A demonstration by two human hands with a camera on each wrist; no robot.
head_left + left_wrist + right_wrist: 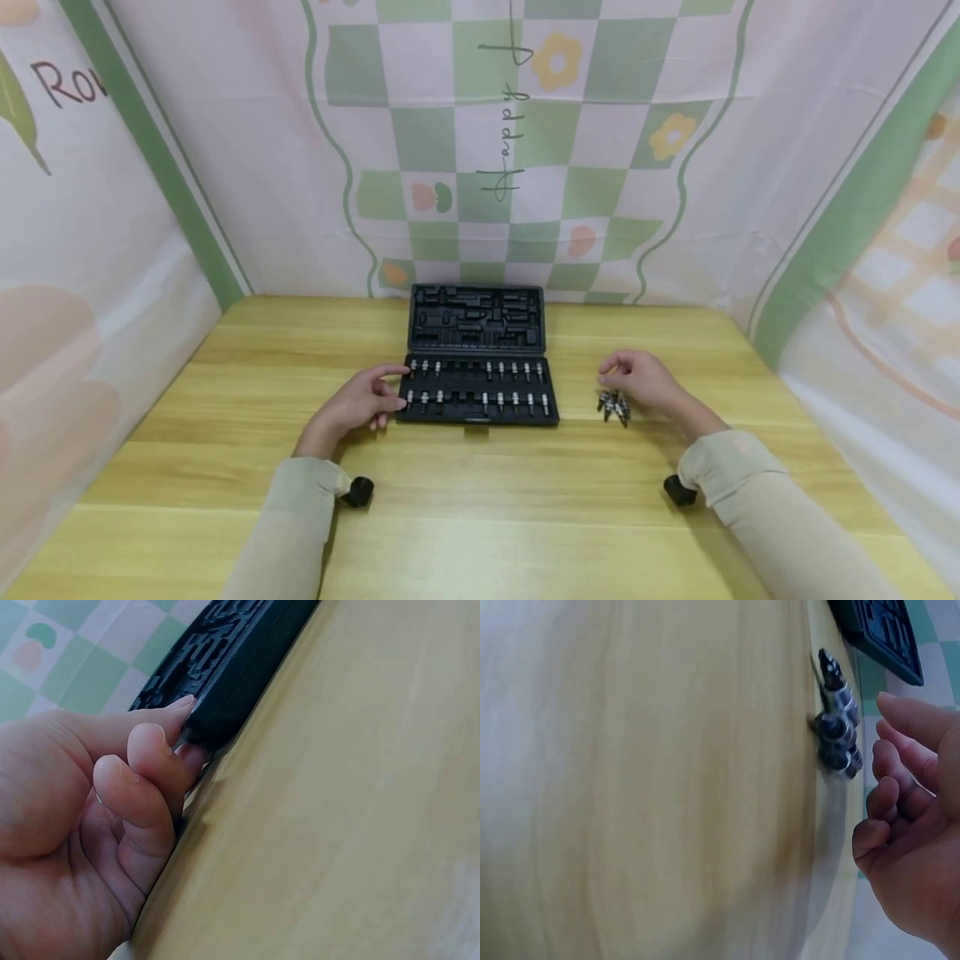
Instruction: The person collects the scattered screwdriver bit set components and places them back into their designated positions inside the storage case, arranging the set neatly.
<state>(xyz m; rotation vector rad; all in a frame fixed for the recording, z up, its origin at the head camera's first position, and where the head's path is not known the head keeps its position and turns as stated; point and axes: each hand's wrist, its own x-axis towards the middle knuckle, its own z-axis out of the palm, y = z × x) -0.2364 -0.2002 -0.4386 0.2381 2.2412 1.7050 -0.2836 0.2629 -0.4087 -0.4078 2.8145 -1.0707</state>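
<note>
As the left hand (362,402) is gripping the socket case (462,381), the right hand (643,379) is hovering, fingers apart, over bit sockets (617,407).

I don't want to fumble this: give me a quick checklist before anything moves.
- Case open, lid up: ok.
- Left hand touching the case's left side: ok.
- Free slots in the middle of both rows: ok.
- Right hand close to the loose bits: ok.
- A bit in the right hand's grip: not ok, none visible there.
- Which bit suits which slot: cannot tell, markings too small.
</note>
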